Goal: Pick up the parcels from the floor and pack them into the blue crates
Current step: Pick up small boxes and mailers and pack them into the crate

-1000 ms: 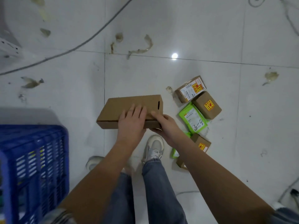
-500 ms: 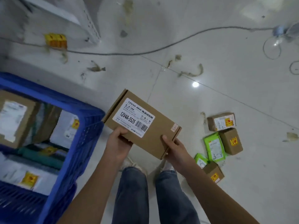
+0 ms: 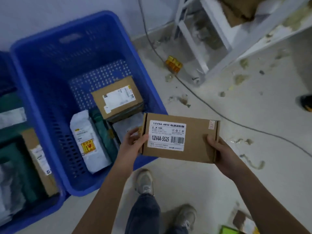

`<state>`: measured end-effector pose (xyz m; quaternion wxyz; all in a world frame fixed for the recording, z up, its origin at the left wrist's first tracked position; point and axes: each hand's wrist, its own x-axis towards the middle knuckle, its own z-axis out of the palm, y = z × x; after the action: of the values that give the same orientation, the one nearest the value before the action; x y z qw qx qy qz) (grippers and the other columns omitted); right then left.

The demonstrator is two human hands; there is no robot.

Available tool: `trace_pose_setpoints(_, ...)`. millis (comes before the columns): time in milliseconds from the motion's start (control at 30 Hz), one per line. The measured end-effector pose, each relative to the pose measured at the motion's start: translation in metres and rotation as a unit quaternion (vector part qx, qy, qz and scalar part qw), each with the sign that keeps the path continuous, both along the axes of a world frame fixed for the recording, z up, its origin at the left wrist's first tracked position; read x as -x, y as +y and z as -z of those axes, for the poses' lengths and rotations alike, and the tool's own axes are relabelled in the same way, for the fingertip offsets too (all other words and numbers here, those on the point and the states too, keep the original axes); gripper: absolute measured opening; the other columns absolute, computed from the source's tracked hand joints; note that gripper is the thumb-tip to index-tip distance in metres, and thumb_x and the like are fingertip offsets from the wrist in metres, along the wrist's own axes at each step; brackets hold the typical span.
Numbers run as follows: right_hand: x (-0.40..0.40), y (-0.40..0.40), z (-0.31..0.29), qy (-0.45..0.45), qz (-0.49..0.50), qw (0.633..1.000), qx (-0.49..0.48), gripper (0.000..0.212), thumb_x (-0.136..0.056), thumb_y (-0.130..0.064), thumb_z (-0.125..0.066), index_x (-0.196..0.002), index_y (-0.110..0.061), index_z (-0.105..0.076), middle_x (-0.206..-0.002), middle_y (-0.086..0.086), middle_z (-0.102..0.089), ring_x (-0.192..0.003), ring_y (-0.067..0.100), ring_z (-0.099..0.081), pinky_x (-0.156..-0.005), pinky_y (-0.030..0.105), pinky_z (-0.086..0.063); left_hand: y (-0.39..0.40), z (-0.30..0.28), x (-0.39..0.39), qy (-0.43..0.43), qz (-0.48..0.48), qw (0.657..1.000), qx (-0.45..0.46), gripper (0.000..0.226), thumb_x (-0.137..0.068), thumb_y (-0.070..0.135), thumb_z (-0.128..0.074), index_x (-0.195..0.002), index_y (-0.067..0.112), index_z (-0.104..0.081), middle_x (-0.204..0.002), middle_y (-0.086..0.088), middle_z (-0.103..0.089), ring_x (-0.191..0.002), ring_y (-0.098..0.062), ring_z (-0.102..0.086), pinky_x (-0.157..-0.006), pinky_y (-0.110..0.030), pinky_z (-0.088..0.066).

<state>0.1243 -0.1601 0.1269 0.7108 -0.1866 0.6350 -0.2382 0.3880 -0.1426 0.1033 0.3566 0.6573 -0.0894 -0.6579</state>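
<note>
Pale tiled floor [image 3: 194,179] lies beneath us. At centre frame our left hand [image 3: 130,143] and right hand [image 3: 221,150] clamp a flat brown box [image 3: 180,137] by its ends, over the blue crate [image 3: 50,53]'s near corner. Inside, centre left: a white pouch [image 3: 87,141] and a labelled carton [image 3: 118,97].

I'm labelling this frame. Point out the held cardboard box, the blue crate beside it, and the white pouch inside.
cardboard box [image 3: 194,147]: head view, bare top face.
blue crate [image 3: 50,68]: head view, inner wall.
white pouch [image 3: 87,142]: head view, middle.
</note>
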Motion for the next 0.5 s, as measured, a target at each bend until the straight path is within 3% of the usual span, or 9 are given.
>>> trace_pose_setpoints(100,-0.040,-0.024,0.004,0.021,-0.097,0.995,0.015,0.043,-0.074,-0.040,-0.065,-0.116,-0.032,-0.060,-0.114,-0.008,-0.070,-0.102,0.009,-0.066,-0.082,0.027,-0.051,0.012,0.012,-0.037,-0.049,0.022,0.998,-0.012,0.019,-0.093,0.022,-0.056,-0.111,0.029,-0.053,-0.115,0.000,-0.062,-0.107,-0.020,-0.059,-0.095,-0.039,-0.048)
trace_pose_setpoints(167,-0.068,-0.032,0.013,0.033,-0.155,0.987,0.028,0.034,-0.083,-0.032,-0.057,-0.118,-0.032,-0.057,-0.114,-0.011,-0.068,-0.102,0.004,-0.065,-0.077,0.020,-0.052,0.023,0.020,-0.058,-0.073,0.010,0.997,-0.030,0.025,-0.094,0.020,-0.055,-0.118,0.025,-0.054,-0.117,0.000,-0.060,-0.110,-0.021,-0.058,-0.098,-0.041,-0.047)
trace_pose_setpoints(267,-0.109,-0.039,0.026,0.037,-0.212,0.976,0.039,0.037,-0.088,-0.033,-0.054,-0.125,-0.032,-0.051,-0.121,-0.012,-0.063,-0.108,0.005,-0.061,-0.087,0.024,-0.051,0.037,0.028,-0.084,-0.066,-0.048,0.995,-0.063,0.037,-0.093,0.018,-0.057,-0.129,0.019,-0.051,-0.121,-0.002,-0.060,-0.102,-0.019,-0.061,-0.093,-0.044,-0.051)
trace_pose_setpoints(367,-0.143,-0.044,0.041,0.055,-0.247,0.967,0.028,0.049,-0.094,-0.037,-0.048,-0.140,-0.031,-0.037,-0.127,-0.012,-0.054,-0.108,0.006,-0.055,-0.091,0.026,-0.047,0.048,0.031,-0.102,-0.059,-0.100,0.990,-0.078,0.035,-0.092,0.012,-0.057,-0.126,0.019,-0.051,-0.121,-0.005,-0.059,-0.098,-0.017,-0.061,-0.086,-0.040,-0.053)
trace_pose_setpoints(500,-0.170,-0.059,0.052,0.120,-0.325,0.938,0.032,0.054,-0.097,-0.045,-0.038,-0.148,-0.031,-0.025,-0.134,-0.010,-0.044,-0.118,0.011,-0.045,-0.098,0.026,-0.036,0.055,0.035,-0.110,-0.067,-0.121,0.985,-0.100,0.044,-0.089,0.010,-0.062,-0.130,0.015,-0.048,-0.127,-0.009,-0.056,-0.111,-0.027,-0.059,-0.087,-0.039,-0.053)
